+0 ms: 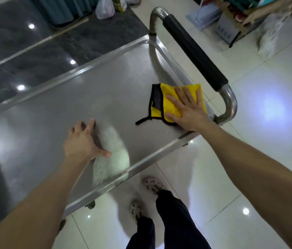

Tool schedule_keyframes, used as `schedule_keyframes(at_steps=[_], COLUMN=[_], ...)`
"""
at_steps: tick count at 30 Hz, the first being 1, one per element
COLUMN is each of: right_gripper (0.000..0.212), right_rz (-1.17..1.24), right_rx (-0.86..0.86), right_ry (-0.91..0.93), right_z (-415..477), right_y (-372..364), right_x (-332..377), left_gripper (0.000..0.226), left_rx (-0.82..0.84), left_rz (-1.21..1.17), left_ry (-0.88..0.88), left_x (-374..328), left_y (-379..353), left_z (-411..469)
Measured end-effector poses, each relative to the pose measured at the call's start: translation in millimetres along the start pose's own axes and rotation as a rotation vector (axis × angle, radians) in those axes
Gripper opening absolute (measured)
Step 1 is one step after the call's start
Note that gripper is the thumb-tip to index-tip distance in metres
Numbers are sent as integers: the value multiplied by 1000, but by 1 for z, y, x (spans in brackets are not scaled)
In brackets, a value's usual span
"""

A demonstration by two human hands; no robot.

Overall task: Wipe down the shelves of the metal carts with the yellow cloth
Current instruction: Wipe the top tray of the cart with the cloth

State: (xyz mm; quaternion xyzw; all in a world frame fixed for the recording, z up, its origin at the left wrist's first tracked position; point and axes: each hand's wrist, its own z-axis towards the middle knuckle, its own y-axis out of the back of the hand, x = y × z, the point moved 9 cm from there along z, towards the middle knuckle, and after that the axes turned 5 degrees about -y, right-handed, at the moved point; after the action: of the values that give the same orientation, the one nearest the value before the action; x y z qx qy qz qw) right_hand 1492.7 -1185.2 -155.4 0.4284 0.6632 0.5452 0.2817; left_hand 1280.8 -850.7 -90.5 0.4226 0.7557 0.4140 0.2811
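One cart (66, 108), one yellow cloth (170, 109), two hands (82, 141) (189, 112) and two shoes (152, 184) (135, 209).

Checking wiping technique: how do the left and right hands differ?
The right hand lies flat, fingers spread, on the yellow cloth; the left hand rests on the bare top shelf, holding nothing. The right hand is by the black handle; the left hand is farther from it. Both rest on this shelf.

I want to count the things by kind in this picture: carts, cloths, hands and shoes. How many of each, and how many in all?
Metal cart: 1
Yellow cloth: 1
Hands: 2, the left hand and the right hand
Shoes: 2
Total: 6
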Motion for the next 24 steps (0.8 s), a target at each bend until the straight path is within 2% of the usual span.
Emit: schedule_keyframes(at_steps=[8,12,18,24], right_gripper=[89,91,87,79], right_rz=[40,19,47,61], right_rx=[-5,-10,-19,-102], right_ry=[29,38,46,39], right_z=[190,237,205,89], right_y=[49,56,47,17], right_x=[61,83,71,29], left_gripper=[159,161,161,158], left_rx=[15,-18,-23,-24], left_rz=[-13,18,3,-25], left_ry=[55,79,70,49], left_x=[-1,0,3,4], left_y=[4,7,6,5], left_z=[8,13,14,15])
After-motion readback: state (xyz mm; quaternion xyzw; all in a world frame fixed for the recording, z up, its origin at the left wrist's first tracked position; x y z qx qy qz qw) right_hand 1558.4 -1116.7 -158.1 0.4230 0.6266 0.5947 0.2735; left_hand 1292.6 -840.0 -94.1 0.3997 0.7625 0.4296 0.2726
